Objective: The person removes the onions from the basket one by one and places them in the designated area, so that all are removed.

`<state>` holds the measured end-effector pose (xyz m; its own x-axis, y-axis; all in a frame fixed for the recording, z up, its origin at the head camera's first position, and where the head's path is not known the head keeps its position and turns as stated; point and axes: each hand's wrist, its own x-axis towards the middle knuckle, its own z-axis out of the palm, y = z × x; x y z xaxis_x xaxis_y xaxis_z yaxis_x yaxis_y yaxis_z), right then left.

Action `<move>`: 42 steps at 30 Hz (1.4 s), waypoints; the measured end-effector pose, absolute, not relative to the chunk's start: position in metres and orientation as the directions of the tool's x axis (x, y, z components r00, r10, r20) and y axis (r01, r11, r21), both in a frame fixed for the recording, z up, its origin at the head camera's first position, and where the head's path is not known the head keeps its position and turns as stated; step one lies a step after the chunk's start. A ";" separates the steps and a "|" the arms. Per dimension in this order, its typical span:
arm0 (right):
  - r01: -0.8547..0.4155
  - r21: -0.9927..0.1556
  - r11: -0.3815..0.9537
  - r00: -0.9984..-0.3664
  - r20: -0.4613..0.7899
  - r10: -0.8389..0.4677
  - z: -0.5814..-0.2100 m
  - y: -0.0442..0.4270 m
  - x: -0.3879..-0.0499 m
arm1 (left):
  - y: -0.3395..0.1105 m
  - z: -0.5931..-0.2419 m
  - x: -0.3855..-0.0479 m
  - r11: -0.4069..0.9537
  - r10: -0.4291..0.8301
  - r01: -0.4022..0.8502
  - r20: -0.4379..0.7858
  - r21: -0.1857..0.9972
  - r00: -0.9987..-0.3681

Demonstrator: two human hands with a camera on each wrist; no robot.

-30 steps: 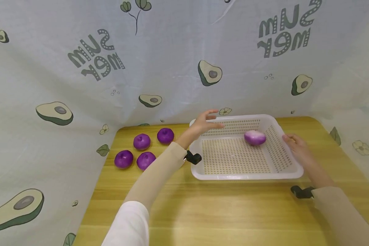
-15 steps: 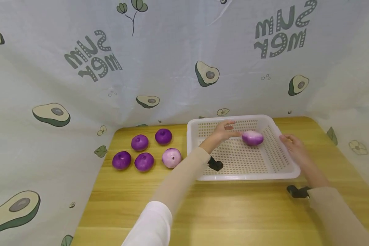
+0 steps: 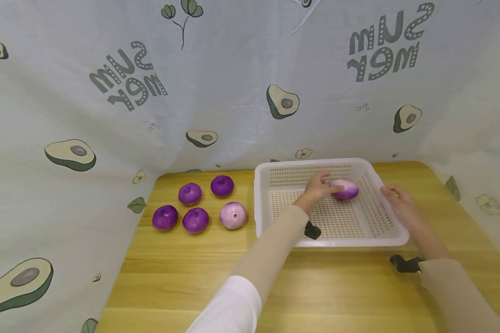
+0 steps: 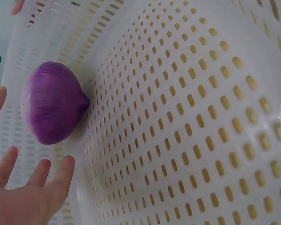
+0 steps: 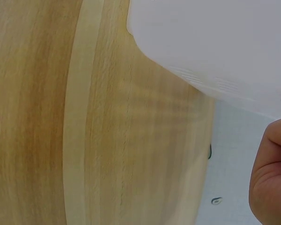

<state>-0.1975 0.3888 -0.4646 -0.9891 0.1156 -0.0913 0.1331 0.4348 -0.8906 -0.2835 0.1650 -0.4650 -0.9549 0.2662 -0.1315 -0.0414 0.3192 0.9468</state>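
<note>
A purple-and-white onion (image 3: 345,190) lies inside the white plastic basket (image 3: 308,242), towards its right end. My left hand (image 3: 316,189) reaches into the basket beside it, thumb and fingers spread. In the left wrist view, a gap shows between the fingers (image 4: 61,180) and the onion (image 4: 54,104); the head view has the thumb overlapping the onion's left end. My right hand (image 3: 404,206) grips the basket's right rim. The right wrist view catches only part of that hand (image 5: 274,173), at its edge, beside the basket's wall (image 5: 215,42).
Left of the basket, several purple onions (image 3: 196,220) sit on the wooden table (image 3: 183,277), with a paler onion (image 3: 233,215) nearest the basket. A printed cloth (image 3: 233,92) hangs behind the table and along its sides.
My left hand has moved right and down, from above the basket's left rim to the onion inside. The right hand stays on the rim, and the onion has not visibly shifted.
</note>
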 end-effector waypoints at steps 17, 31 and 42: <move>0.094 -0.909 0.406 -0.993 -0.054 0.109 -0.467 0.390 -0.196 | 0.181 -0.475 -0.282 0.428 0.259 0.015 -0.106 0.904 -0.960; 0.110 -0.923 0.368 -0.991 -0.074 0.111 -0.468 0.390 -0.195 | 0.187 -0.477 -0.277 0.398 0.274 -0.018 -0.138 0.917 -0.952; 0.114 -0.903 0.414 -0.990 -0.069 0.121 -0.467 0.388 -0.194 | 0.189 -0.479 -0.276 0.424 0.280 -0.036 -0.169 0.905 -0.945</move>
